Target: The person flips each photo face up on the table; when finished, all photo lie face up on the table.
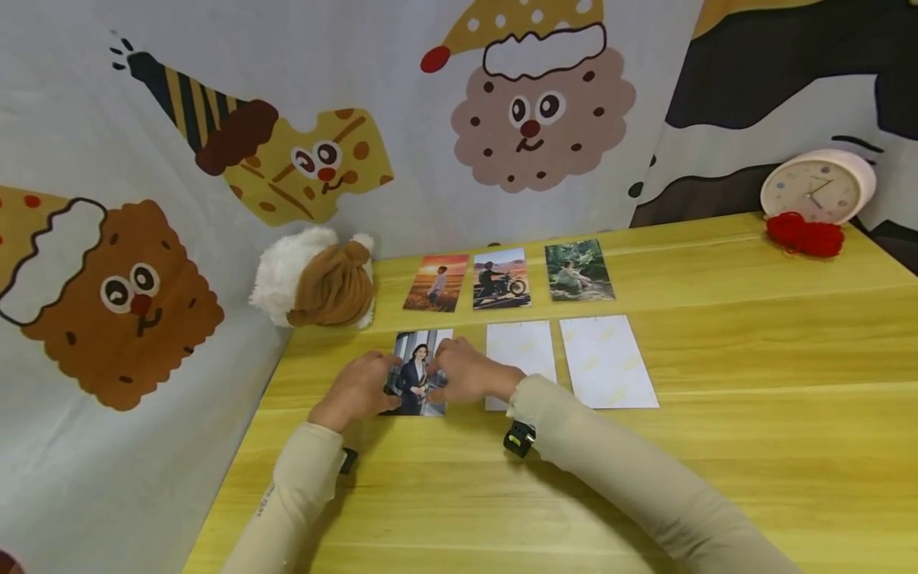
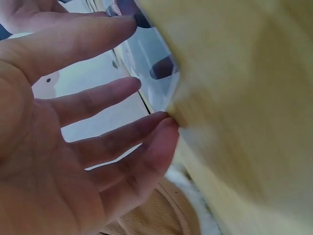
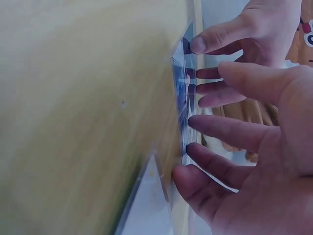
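A photo card of a person in a dark suit lies face up in the near row on the table. My left hand touches its left side, fingers extended and spread in the left wrist view. On the right side, my right hand rests its fingertips on the same photo card, with its fingers spread. Just right of that hand lies a card with its white back up, partly covered by the hand and wrist. Another white-backed card lies farther right.
Behind the near row lie a sunset-field photo, a motorcycle photo and a forest photo. A white and brown plush toy sits at the left. A round clock and red yarn stand at the back right.
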Demonstrator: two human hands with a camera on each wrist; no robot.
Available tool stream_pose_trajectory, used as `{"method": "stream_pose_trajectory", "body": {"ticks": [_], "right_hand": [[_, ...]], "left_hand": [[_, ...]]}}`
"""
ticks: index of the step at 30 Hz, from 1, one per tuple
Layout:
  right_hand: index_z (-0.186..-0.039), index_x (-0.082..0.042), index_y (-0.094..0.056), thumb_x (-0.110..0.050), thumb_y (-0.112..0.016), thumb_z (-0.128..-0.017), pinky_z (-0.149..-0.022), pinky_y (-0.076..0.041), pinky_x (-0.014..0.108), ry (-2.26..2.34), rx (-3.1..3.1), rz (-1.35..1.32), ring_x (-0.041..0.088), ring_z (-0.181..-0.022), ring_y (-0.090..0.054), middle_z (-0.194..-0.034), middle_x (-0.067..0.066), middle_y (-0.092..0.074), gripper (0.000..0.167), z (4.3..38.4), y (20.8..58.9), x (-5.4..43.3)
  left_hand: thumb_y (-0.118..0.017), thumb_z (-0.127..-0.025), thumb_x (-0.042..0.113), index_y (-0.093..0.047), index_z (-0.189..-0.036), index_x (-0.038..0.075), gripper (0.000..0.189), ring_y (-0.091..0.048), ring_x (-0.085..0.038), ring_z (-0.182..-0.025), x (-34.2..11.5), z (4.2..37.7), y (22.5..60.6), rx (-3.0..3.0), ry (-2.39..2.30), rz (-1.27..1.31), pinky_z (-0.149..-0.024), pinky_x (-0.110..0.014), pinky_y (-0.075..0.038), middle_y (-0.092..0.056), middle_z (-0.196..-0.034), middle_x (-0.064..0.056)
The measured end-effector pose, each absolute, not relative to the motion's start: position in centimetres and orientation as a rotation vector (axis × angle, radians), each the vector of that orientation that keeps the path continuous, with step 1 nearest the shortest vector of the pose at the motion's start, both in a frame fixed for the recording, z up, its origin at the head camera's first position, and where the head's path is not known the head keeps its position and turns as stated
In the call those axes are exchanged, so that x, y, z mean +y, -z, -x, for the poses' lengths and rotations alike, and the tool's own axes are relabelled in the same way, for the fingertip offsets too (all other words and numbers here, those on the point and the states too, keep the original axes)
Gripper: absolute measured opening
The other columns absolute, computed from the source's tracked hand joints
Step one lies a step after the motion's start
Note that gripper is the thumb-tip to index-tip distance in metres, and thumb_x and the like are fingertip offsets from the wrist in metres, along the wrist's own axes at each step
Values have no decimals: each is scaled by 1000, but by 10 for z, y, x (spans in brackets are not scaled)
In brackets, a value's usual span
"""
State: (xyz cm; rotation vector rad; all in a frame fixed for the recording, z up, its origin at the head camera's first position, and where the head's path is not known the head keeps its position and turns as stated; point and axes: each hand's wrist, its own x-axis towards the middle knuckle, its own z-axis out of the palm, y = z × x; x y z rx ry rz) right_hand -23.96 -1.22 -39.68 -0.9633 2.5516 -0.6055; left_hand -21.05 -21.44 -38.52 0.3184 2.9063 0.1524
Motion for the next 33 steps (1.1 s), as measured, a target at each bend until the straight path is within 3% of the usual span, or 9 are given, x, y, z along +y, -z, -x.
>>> {"method": "stream_pose_trajectory", "body": {"ticks": [7,13,20,28,33], "right_hand": [[-143,-12,-57,-31,-64,-99,-115,-40,49,828,2451,1048,29,-137,-48,-145,8,-56,48,240,393,8],[-140,-9,-59,-25,-60,-101,-101,-53,46,1043,2434,992,31,-127,-57,-141,10,-58,42,239,384,55],[-137,-4,-58,-27,-57,-102,-109,-47,54,1185,2500,696,42,-134,-52,-146,17,-53,42,231,379,122],[-138,-1,-54,-30,-55,-104,-108,-45,60,1296,2435,494,51,-139,-43,-162,26,-26,44,215,381,154],[-137,0,-53,-29,-55,-104,-106,-48,58,1364,2387,472,50,-139,-45,-162,25,-26,44,211,382,153]], "left_hand": [[-81,-86,28,-58,-139,7,62,-63,-36,-119,-199,201,371,2948,-163,-435,-96,-52,-55,-61,-138,-18],[-64,-99,23,-55,-141,5,47,-64,-35,-121,-167,197,366,2741,-822,-691,-97,-48,-56,-62,-138,-18],[-52,-105,22,-36,-154,7,53,-47,-37,-141,-137,196,381,2274,-1356,-464,-115,-53,-42,-42,-156,-18],[-54,-104,22,-41,-151,11,50,-44,-34,-145,-127,197,390,2336,-1333,-439,-117,-54,-40,-40,-158,-15],[-54,-104,22,-44,-149,11,48,-46,-35,-143,-127,202,396,2357,-1331,-436,-117,-55,-39,-44,-156,-15]]}}
